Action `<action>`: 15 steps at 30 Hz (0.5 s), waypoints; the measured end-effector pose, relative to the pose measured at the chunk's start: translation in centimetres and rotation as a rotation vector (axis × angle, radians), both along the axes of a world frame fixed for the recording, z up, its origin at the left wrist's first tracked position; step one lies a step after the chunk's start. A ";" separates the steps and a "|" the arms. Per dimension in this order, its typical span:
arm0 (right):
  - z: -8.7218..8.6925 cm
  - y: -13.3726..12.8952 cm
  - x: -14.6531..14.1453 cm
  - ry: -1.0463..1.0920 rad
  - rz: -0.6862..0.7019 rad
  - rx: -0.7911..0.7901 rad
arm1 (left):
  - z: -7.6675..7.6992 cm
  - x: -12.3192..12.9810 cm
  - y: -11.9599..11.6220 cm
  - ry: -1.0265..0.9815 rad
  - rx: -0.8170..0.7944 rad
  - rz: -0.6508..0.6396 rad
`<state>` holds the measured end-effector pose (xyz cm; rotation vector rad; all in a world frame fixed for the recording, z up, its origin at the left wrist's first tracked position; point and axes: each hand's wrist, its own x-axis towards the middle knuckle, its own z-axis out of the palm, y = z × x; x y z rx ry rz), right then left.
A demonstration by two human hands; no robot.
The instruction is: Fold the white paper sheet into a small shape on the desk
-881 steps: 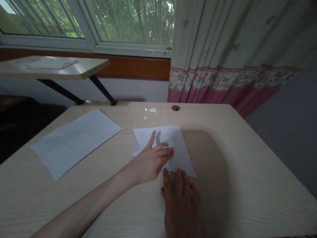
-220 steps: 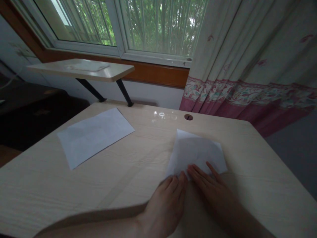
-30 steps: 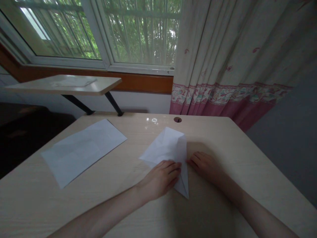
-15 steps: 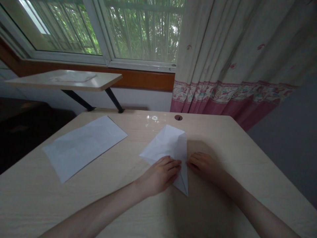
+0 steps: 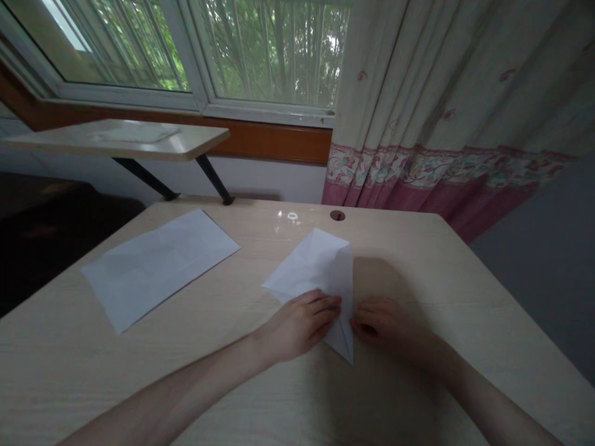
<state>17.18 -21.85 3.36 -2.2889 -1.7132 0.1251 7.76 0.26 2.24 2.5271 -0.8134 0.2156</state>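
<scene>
A folded white sheet of paper [image 5: 320, 263] lies on the desk in front of me, with a pointed corner towards me and a straight right edge. My left hand [image 5: 302, 325] presses down on its lower half, fingers together and slightly curled, hiding part of the folds. At the right edge of the paper is my right hand [image 5: 388, 325]. Its fingers are bent into a pinch, the tips touching that edge; shadow hides the exact hold.
Flat white paper [image 5: 162, 266] lies to the left on the wooden desk [image 5: 260, 396]. A raised shelf [image 5: 199, 144] on black supports stands at the back left. Near the back edge is a round cable hole [image 5: 338, 215]. Behind are a window and a curtain [image 5: 400, 167].
My right hand has slid a little towards me along the paper's right edge. My left hand stays in place on the paper. The view has tilted slightly.
</scene>
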 end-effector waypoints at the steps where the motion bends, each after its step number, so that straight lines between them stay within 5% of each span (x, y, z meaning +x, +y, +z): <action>1: 0.1 0.0 -0.2 0.026 0.000 -0.020 | 0.0 0.0 0.0 0.003 -0.007 -0.001; 15: 0.8 0.1 -2.7 0.181 0.040 -0.171 | 0.2 0.0 0.0 -0.010 -0.063 0.000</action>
